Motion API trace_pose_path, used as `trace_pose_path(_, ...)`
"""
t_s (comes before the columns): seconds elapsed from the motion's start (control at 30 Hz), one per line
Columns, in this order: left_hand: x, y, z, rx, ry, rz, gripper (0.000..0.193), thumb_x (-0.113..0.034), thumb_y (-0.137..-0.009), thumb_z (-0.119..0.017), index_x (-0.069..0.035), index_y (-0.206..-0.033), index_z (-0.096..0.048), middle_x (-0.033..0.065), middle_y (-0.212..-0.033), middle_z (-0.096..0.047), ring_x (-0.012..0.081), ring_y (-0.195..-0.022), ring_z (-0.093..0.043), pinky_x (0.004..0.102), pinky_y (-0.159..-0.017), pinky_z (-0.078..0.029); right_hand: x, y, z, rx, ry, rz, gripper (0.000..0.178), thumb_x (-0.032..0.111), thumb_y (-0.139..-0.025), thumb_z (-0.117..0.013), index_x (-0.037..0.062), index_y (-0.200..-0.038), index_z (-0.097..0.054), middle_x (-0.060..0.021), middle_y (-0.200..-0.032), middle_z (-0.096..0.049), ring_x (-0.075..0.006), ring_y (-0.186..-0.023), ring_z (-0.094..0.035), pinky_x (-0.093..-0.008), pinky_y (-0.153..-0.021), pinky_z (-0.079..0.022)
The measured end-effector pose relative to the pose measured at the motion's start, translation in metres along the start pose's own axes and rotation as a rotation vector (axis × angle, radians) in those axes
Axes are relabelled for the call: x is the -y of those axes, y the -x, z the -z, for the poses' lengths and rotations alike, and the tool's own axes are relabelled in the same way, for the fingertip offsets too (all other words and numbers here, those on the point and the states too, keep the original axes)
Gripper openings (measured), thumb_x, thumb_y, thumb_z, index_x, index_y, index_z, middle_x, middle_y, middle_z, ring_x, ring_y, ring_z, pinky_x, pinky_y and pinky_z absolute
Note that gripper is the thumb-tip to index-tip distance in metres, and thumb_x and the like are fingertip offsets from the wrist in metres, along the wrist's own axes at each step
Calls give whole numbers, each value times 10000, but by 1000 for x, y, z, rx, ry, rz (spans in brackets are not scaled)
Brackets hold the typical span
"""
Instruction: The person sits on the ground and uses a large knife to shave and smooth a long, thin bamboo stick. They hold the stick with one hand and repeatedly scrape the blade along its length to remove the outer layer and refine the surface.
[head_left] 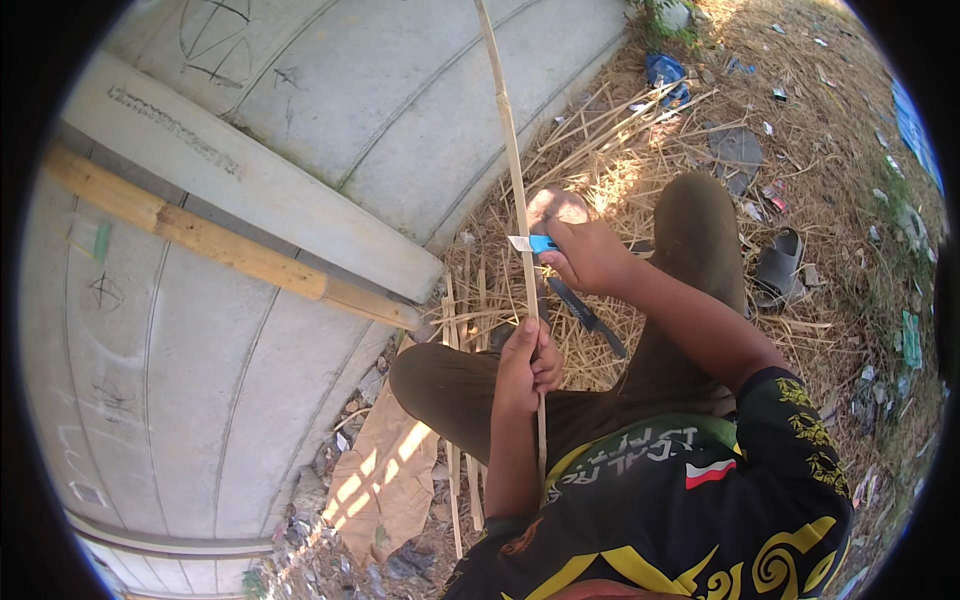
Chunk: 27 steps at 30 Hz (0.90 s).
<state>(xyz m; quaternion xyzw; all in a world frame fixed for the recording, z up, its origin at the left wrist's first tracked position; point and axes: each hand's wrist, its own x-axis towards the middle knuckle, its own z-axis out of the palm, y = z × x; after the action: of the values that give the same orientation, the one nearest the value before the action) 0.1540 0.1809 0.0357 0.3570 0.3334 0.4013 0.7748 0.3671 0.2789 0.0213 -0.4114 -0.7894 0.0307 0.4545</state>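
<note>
A long, thin bamboo strip runs upright through the middle of the view, from the top edge down to my lap. Low on the strip, my left hand is closed around it. Higher up, my right hand grips a blue utility knife. Its bare blade lies across the strip, at or very near its surface. Beneath the right hand, a dark-handled knife or similar blade rests on the straw between my legs.
A concrete panel wall with a concrete post and a bamboo pole stands at the left. Cut bamboo strips lie beside my left leg, near brown cardboard. To the right are a grey sandal, dry straw and scattered litter.
</note>
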Motion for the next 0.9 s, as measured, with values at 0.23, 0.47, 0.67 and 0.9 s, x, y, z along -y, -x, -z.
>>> trace_pose_path(0.23, 1, 8, -2, 65, -12, 32, 367, -429, -1123, -428, -123, -921, -448, -46, -547, -258, 61, -413, -235, 237, -357, -198, -21, -23, 29, -50, 117, -9, 455, 494, -1080, -433, 58, -1005, -536, -136, -652, -607, -394, -590, -620, -486, -559, -485)
trace_pose_path(0.47, 19, -2, -14, 205, -98, 187, 349, -407, -1127, -437, -110, -946, -463, -38, -584, -304, 67, -452, -287, 231, -402, -265, -83, -56, 41, -694, -473, -510, 572, 602, -1076, -412, 69, -909, -532, -31, -542, -466, -234, -421, -468, -382, -450, -419)
trace_pose_path(0.67, 26, -10, -12, 57, -194, 136, 343, -397, -1126, -439, -107, -947, -481, -39, -587, -303, 59, -446, -277, 234, -381, -244, -41, -41, 49, -192, -1657, -1035, 658, 754, -963, -517, 100, -900, -558, 58, -565, -340, -62, -411, -287, -251, -386, -271)
trace_pose_path(0.9, 22, -12, -15, 14, -197, 109, 346, -397, -1126, -440, -108, -941, -485, -40, -588, -300, 55, -441, -272, 230, -377, -241, -38, -28, 35, -61, -1798, -1020, 496, 628, -994, -598, 156, -875, -502, 70, -570, -340, -44, -408, -300, -231, -378, -261)
